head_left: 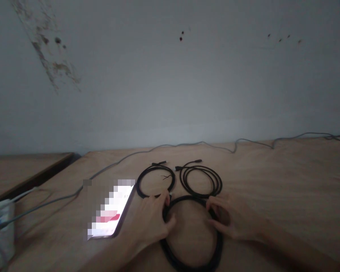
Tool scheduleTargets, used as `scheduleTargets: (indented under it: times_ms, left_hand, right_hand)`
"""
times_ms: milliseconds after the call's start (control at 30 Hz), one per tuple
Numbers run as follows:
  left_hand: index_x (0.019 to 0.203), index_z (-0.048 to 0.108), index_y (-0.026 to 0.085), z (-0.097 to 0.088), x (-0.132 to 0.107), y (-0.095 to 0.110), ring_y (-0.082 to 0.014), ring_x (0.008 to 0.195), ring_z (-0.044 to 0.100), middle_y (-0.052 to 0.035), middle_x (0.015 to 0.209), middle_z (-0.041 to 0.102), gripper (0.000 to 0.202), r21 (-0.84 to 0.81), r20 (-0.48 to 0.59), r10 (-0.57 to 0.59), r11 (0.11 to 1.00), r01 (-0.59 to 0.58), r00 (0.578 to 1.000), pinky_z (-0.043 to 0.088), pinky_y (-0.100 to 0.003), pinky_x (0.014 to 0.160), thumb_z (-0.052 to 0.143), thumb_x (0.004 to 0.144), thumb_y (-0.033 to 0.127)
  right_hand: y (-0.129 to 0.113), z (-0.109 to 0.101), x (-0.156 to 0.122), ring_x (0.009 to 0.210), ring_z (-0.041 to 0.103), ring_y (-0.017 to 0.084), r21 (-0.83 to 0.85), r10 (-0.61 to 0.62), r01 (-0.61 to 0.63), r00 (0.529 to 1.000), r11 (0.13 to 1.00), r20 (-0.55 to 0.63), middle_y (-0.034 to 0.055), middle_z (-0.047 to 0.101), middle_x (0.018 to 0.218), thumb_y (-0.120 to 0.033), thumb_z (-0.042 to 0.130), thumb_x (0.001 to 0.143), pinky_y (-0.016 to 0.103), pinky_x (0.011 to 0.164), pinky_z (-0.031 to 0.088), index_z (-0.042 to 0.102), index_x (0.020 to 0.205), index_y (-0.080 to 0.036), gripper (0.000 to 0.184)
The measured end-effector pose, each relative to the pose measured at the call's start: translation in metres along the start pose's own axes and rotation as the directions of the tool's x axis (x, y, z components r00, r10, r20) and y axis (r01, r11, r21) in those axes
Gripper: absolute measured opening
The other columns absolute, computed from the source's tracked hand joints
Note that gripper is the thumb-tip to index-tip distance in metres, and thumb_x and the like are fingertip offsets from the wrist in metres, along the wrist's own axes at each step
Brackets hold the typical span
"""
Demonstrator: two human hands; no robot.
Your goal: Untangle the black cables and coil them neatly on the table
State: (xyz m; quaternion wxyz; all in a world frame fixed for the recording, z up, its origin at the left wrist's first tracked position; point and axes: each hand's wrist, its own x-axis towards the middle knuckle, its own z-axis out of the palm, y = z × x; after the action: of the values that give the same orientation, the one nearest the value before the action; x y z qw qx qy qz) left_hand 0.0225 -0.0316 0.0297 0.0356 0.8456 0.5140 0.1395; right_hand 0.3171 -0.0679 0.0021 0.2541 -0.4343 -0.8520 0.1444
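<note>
A thick black cable coil (191, 198) lies on the wooden tabletop (272, 170) nearest me, and both hands are on it. My left hand (150, 220) grips the coil's left side, and my right hand (229, 217) grips its right side. Beyond them lie two thinner black cable coils. The left one (155, 169) has a connector and bare wire ends, and it touches my left fingers. The right one (217, 183) ends in a small plug at the top.
A phone (110, 211) with a pixelated bright screen lies left of my left hand. A thin grey cable (187, 143) runs along the table's back edge by the stained wall. A white packet (0, 223) sits at the left edge, past a darker table edge.
</note>
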Motion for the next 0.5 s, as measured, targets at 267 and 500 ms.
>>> scheduleTargets:
  times_ms: [267,500]
  left_hand:
    - [0.068,0.056,0.021,0.006,0.01,-0.017,-0.0153,0.057,0.055,0.0013,0.06,0.06,0.044,-0.23,-0.055,0.001,0.973,-0.014,0.998,0.031,-0.026,0.053,0.052,0.096,0.054]
    - [0.071,0.056,0.021,0.005,0.007,-0.009,-0.0166,0.06,0.057,0.0007,0.065,0.062,0.036,-0.18,-0.058,0.103,0.977,-0.112,0.993,0.035,-0.027,0.056,0.056,0.095,0.048]
  right_hand:
    - [0.019,0.013,0.006,0.104,0.069,0.022,0.015,0.009,-0.009,0.999,1.0,-0.034,0.0024,0.076,0.113,-0.032,0.053,0.103,0.037,0.093,0.051,0.073,0.115,-0.031,0.023]
    - [0.006,0.003,-0.004,0.065,0.059,0.018,-0.108,0.078,-0.085,0.995,0.99,-0.067,0.0012,0.068,0.074,-0.047,0.068,0.086,0.03,0.063,0.044,0.063,0.082,-0.023,0.025]
